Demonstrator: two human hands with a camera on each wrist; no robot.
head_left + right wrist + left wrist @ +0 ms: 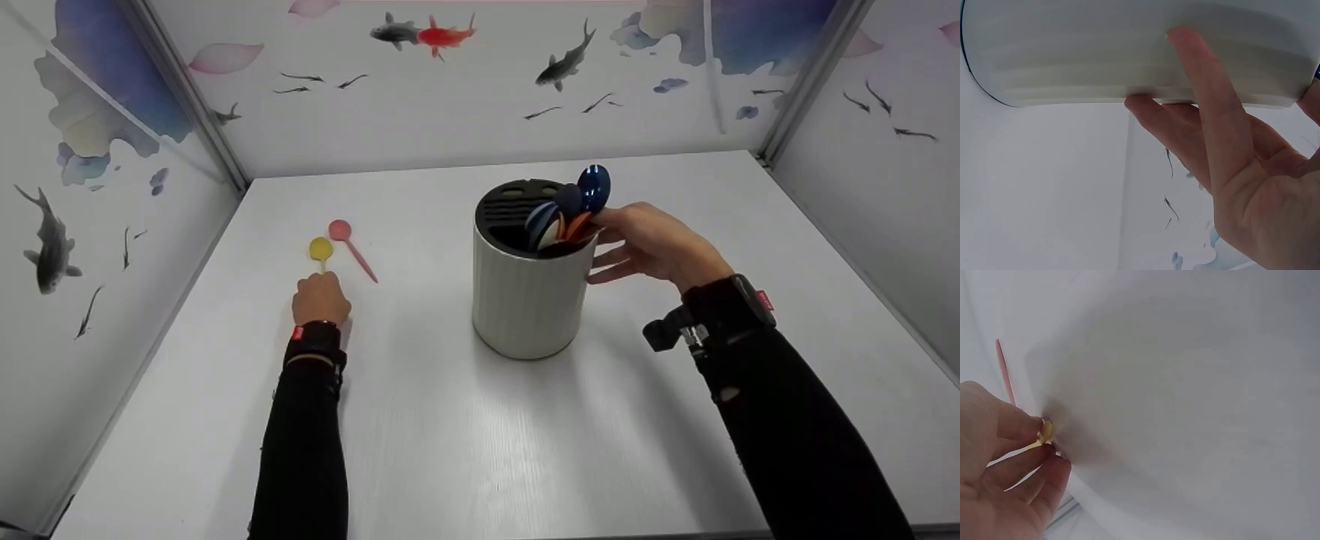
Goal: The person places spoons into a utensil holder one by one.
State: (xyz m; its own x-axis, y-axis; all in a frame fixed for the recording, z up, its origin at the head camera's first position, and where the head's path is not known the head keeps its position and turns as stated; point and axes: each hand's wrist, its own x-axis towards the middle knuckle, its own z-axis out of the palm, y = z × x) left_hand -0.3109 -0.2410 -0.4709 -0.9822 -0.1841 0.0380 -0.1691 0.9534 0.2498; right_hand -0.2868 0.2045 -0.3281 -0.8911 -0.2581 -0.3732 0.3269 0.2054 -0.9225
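On the left of the table, my left hand [321,300] pinches the handle of a small yellow spoon [321,247] between thumb and fingers; the handle's tip [1046,431] shows in the left wrist view. A pink spoon [340,230] lies close beside it. A white ribbed utensil holder [529,304] with a black slotted top stands upright at the centre. Several utensils stick out of it, among them a shiny blue spoon [594,187]. My right hand [652,244] touches the holder's right side with fairly straight fingers [1213,95], the thumb near its rim.
The white table [450,450] is enclosed by white panels at the back [465,112], left and right, printed with fish and petals. Grey metal posts [202,105] mark the back corners.
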